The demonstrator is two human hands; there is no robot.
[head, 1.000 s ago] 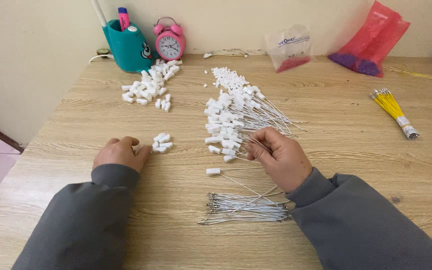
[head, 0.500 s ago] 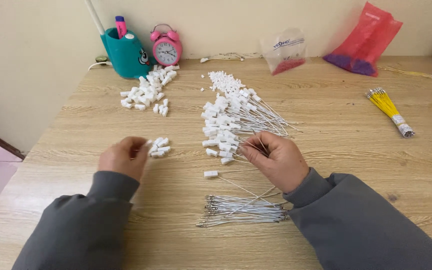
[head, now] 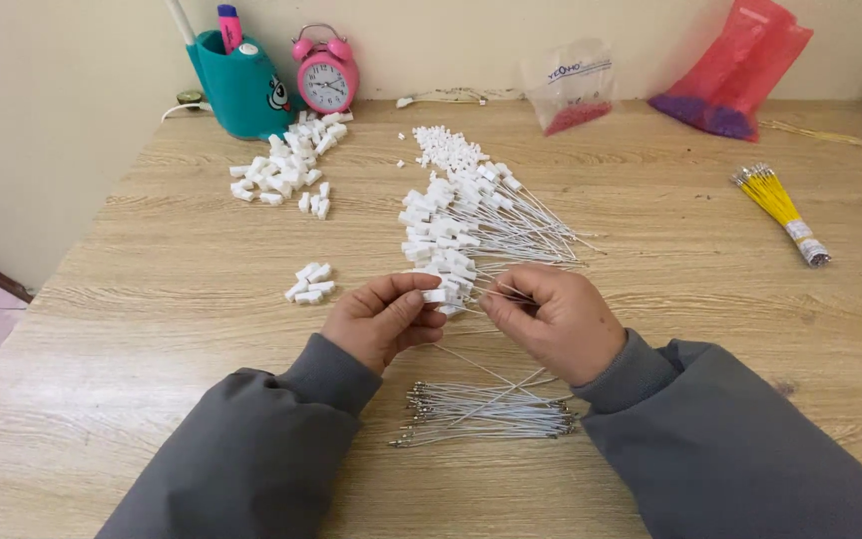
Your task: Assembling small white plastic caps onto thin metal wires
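Observation:
My left hand point(head: 387, 317) pinches a small white plastic piece point(head: 436, 295) between thumb and fingers. My right hand point(head: 554, 319) holds a thin metal wire point(head: 503, 290) whose tip points at that white piece. The two hands meet above the near end of a long pile of wires fitted with white pieces point(head: 461, 222). A bundle of bare metal wires point(head: 486, 411) lies on the wooden table point(head: 172, 299) just below my hands. A few loose white pieces point(head: 308, 283) sit to the left of my left hand.
A bigger heap of white pieces point(head: 286, 170) lies at the back left, near a teal pen holder point(head: 236, 85) and a pink alarm clock point(head: 326, 72). A clear bag point(head: 571, 88), a red bag point(head: 735, 70) and a yellow wire bundle point(head: 778, 205) lie at the right.
My left hand left the small group of loose white pieces, took one, and moved right to meet my right hand, which stayed in place with its wire.

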